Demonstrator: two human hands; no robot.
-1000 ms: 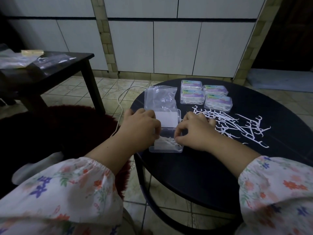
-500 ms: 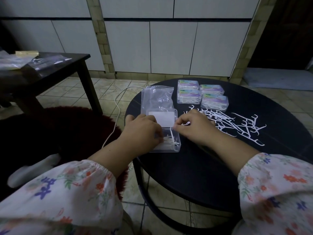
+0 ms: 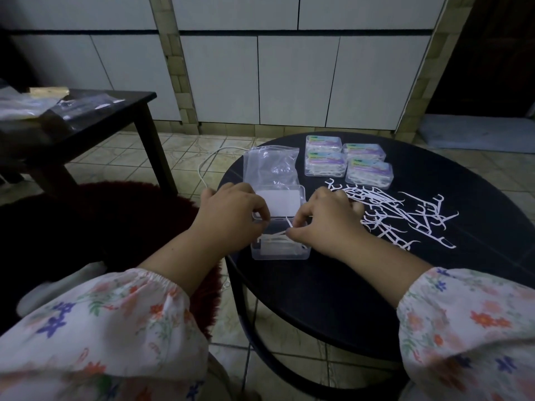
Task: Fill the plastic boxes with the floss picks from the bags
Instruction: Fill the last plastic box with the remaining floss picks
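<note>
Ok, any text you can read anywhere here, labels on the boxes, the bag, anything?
None readable.
Four closed boxes: coloured lid labels, print too blurred to read.
Open box: white lid insert, blank from here.
Clear bag: no print visible.

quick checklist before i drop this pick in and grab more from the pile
1. Open box has its lid up: ok, the lid lies flat behind it.
2. Room in the box: ok, only a few picks lie inside.
3. Right hand has a floss pick pinched over the box: ok.
4. Left hand steadies the box: cannot tell, it is at the left edge but the contact is hidden.
5. Loose floss picks close to the right hand: ok, scattered on the table.
6. Four filled boxes out of the way: ok, at the far edge.
</note>
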